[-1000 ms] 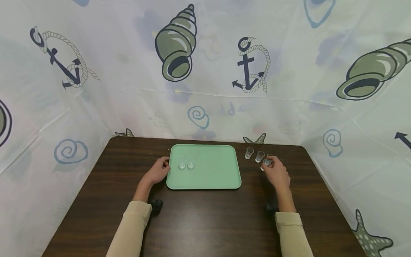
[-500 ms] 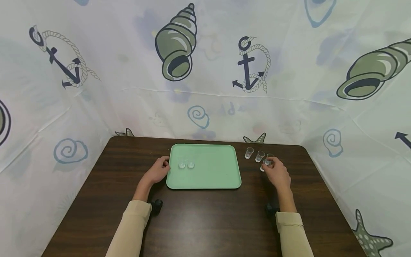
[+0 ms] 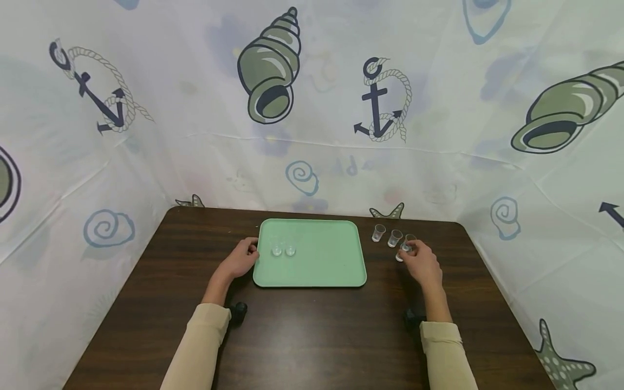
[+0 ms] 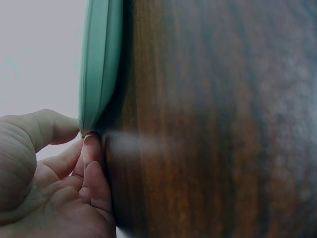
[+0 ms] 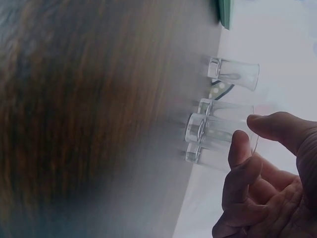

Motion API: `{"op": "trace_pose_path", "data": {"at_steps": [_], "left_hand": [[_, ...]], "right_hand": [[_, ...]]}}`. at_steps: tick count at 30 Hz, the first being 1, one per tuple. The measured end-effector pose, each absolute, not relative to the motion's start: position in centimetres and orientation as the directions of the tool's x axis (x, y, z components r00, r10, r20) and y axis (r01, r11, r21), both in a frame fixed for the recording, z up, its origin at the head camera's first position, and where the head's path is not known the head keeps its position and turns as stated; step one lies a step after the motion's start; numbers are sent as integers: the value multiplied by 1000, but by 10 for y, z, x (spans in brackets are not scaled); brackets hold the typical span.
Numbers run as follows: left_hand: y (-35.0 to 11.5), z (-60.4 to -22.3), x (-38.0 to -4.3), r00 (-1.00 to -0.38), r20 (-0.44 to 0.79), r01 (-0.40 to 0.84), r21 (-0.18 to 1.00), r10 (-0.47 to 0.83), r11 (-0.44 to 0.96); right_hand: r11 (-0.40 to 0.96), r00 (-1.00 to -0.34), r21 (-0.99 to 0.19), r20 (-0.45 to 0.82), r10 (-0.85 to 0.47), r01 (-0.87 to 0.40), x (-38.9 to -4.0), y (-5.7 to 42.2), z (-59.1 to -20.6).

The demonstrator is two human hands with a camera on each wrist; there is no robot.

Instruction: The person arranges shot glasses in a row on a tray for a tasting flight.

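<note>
A green tray [image 3: 324,254] lies on the brown table. At its left side, my left hand [image 3: 241,259] pinches the edge, with the thumb [image 4: 62,128] on the rim and curled fingers [image 4: 94,173] against the side and underside. Two clear shot glasses stand on the tray's left part; one is the inner glass [image 3: 290,249]. To the right of the tray, my right hand [image 3: 423,264] holds the nearest shot glass [image 5: 198,128] near its rim between thumb and forefinger. In the head view the fingers hide much of this upright glass.
Beyond the right hand stand three more clear shot glasses in a slanting row: a far one [image 3: 378,233], a middle one [image 3: 395,238] and one [image 3: 409,238] partly behind the fingers. A patterned cloth [image 3: 331,173] hangs behind the table [image 3: 312,336].
The right hand has shifted only slightly, and the base of the glass at its fingers shows a little lower. The left hand and the tray have stayed in place.
</note>
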State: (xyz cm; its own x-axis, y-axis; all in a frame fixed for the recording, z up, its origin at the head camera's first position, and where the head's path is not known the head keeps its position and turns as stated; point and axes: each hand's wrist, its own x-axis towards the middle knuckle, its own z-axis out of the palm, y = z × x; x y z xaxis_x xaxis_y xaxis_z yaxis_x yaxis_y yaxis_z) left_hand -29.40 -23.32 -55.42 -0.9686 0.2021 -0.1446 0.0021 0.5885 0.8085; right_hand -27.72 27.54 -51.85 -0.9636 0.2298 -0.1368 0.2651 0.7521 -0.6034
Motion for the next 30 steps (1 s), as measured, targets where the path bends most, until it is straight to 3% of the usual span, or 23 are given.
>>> {"op": "trace_pose_path", "data": {"at_steps": [21, 30], "left_hand": [[-232, -550, -290, -968, -145, 2, 810, 203, 587], [-232, -549, -289, -971, -130, 12, 810, 200, 586]], "right_hand": [[678, -965, -693, -106, 240, 245, -271, 269, -513], [544, -984, -833, 4, 179, 95, -275, 265, -517]]}}
